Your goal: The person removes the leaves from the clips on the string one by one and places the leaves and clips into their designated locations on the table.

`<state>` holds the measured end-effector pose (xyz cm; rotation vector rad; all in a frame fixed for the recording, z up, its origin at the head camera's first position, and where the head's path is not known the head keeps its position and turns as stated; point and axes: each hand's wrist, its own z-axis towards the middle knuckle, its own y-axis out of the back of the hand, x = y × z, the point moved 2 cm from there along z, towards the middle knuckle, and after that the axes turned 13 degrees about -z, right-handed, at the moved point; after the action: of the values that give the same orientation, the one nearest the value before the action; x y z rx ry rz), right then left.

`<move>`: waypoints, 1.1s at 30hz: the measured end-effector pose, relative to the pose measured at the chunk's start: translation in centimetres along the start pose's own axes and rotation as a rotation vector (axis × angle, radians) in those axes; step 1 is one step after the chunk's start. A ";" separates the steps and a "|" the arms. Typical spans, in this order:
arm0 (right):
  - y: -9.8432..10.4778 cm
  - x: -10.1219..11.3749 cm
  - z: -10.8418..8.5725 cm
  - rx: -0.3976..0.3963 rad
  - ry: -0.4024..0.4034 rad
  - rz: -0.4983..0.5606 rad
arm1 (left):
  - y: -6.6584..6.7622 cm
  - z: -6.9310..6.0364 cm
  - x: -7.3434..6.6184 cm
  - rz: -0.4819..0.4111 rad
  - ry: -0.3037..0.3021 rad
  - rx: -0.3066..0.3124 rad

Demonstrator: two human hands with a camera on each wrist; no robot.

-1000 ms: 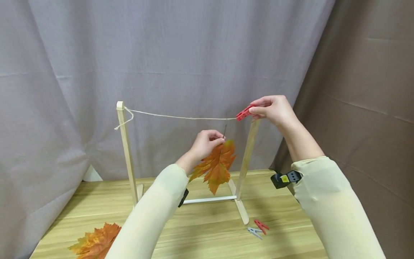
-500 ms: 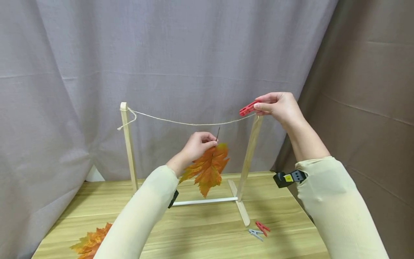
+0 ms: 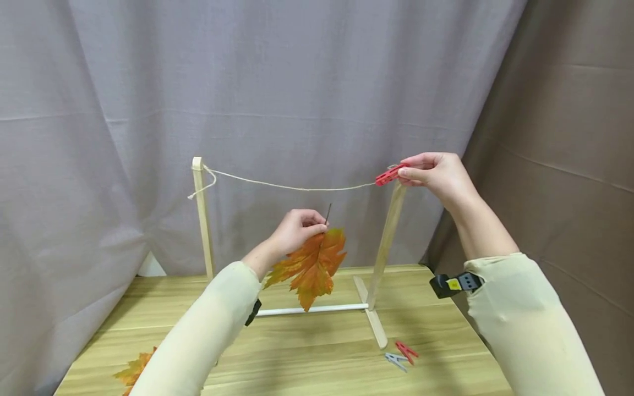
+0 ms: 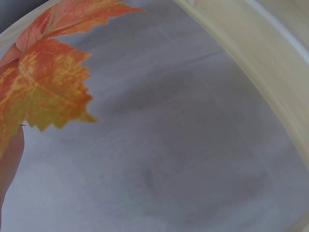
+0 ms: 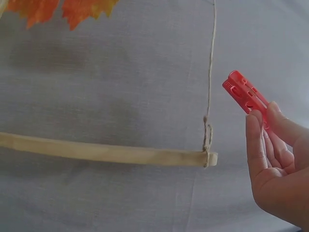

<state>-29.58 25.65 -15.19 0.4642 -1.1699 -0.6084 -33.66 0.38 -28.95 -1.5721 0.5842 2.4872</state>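
Note:
My left hand (image 3: 297, 231) pinches the dark stem of an orange-and-green maple leaf (image 3: 317, 264), just below the string (image 3: 297, 189). The stem's tip stands a little under the string. In the left wrist view the leaf (image 4: 53, 87) covers most of the fingers. My right hand (image 3: 438, 176) holds a red clothespin (image 3: 388, 175) between thumb and fingers, near the string's right end. From the right wrist, this clothespin (image 5: 246, 94) appears apart from the string (image 5: 211, 63), its gripping end pointing away from the hand (image 5: 280, 164).
The string hangs between a left wooden post (image 3: 203, 220) and a right wooden post (image 3: 388, 236), joined low by a white rod (image 3: 317, 309). On the table (image 3: 297, 363) lie another red clothespin (image 3: 406, 352), a grey clothespin (image 3: 396, 361) and a second leaf (image 3: 134, 371), partly behind the left sleeve.
My left hand has drawn the leaf leftward and down, so its stem is farther from the string. The right hand's clothespin has shifted right; the string, straighter at first, now sags.

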 end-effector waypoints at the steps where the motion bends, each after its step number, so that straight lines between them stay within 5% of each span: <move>1: 0.0 -0.2 -0.1 -0.002 0.001 -0.008 | 0.1 -0.1 0.1 0.002 0.000 0.000; 14: 1.5 -3.5 -1.3 0.022 -0.013 -0.040 | 1.6 -2.2 1.2 -0.016 0.030 0.011; 25: 2.1 -7.1 -2.8 0.151 0.030 -0.132 | 2.4 -4.0 2.9 -0.020 0.006 0.007; 33: 1.2 -9.5 -3.8 0.297 0.073 -0.189 | 2.9 -4.8 3.7 0.007 0.029 -0.063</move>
<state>-28.29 32.95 -22.37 0.8505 -1.1591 -0.5763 -32.21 -4.52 -33.36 -1.6338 0.5206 2.5152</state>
